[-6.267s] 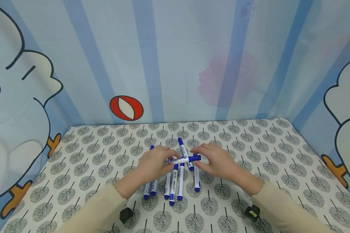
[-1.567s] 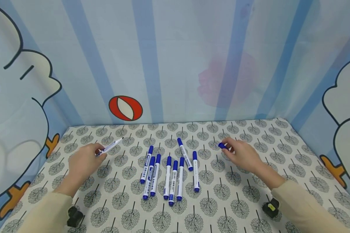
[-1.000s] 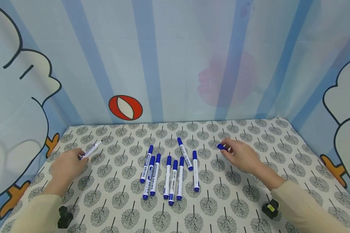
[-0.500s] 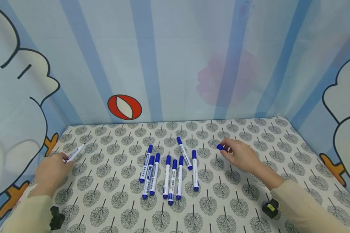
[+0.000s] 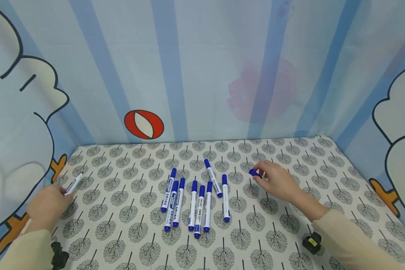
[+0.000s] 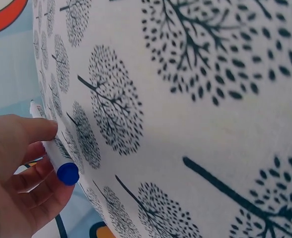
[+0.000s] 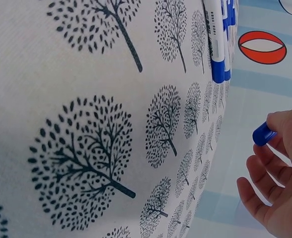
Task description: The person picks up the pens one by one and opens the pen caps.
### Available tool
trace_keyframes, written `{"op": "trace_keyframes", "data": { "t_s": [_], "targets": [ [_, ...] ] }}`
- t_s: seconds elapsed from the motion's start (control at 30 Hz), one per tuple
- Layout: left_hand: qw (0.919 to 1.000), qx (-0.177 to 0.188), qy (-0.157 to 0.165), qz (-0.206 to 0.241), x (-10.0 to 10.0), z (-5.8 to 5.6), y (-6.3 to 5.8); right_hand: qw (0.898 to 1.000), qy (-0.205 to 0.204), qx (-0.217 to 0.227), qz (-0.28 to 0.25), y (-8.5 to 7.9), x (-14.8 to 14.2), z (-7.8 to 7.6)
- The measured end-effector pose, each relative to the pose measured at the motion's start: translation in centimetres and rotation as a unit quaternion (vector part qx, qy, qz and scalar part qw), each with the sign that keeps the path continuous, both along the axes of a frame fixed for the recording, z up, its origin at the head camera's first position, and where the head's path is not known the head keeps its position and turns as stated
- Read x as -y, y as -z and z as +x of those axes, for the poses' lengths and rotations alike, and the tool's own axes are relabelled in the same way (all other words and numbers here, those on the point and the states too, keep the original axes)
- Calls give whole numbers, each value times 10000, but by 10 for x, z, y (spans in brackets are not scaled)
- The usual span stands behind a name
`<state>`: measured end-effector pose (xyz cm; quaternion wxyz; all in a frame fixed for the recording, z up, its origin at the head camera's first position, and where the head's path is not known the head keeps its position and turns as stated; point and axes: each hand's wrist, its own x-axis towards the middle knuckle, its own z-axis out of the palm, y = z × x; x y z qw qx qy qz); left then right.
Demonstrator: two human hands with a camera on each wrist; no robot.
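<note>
At the table's left side my left hand pinches an uncapped whiteboard marker, its dark tip pointing up and away. In the left wrist view the thumb lies along the white barrel, and the marker's blue end faces the camera. On the right, my right hand holds a blue marker cap between thumb and fingertips. The right wrist view shows that cap apart from the cloth, with the other fingers loosely bent. Between the hands lie several capped blue-and-white markers.
A white cloth printed with grey trees covers the table. Behind it hangs a blue striped curtain with a red ball printed on it. Printed white cartoon figures flank both sides.
From the middle, where both hands were on one capped marker, they have parted with its barrel and cap. Lately my left hand has carried the barrel further left; the right has hardly moved.
</note>
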<state>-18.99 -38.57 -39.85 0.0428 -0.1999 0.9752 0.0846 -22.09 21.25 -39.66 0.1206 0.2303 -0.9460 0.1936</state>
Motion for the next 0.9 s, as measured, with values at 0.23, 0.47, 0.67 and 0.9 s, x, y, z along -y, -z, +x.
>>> {"op": "trace_keyframes", "data": {
  "t_s": [0.23,0.47,0.67,0.9],
  "targets": [
    [9997,213,-75,-8,6,2,1,9999,-76,16,-68,0,2,0],
    [9992,361,-186,-13,7,3,4,9999,-147,-41,-42,0,3,1],
    [9992,323,-191,106,4,7,4,9999,-114,-38,-19,0,3,2],
    [9984,484,-283,66,1,5,1,9998,-154,-97,38,1,3,2]
  ]
}}
